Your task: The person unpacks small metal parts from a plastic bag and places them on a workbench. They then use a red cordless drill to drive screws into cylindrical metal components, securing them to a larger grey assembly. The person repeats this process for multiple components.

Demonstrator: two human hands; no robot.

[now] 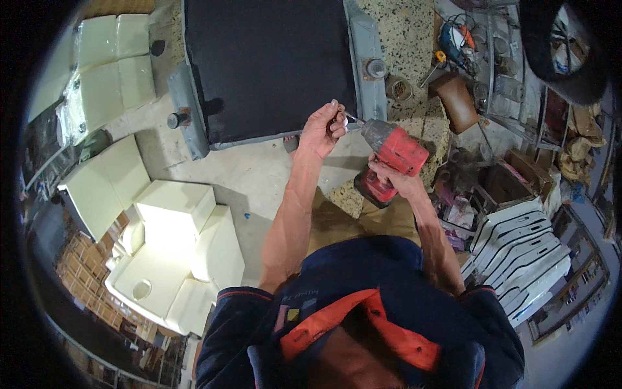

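My right hand [394,176] is wrapped round the grip of a red and black cordless drill [402,149]. The drill points to the upper left, its bit [352,118] reaching toward my left hand [324,128]. That hand has its fingers pinched together beside the bit's tip; whatever small thing they may hold is too small to make out. Just beyond both hands lies an upturned upholstered furniture piece [272,65], with black cloth across its underside and grey padded sides. Round feet stick up from it, one on the right side [376,68] and one on the left [175,120].
A small round container [399,88] of small pieces stands right of the furniture. Farther right are a blue power tool [455,48], a brown box [455,102] and cluttered shelving. White slotted panels [518,253] are stacked at lower right. Cream seat parts [172,253] stand at left.
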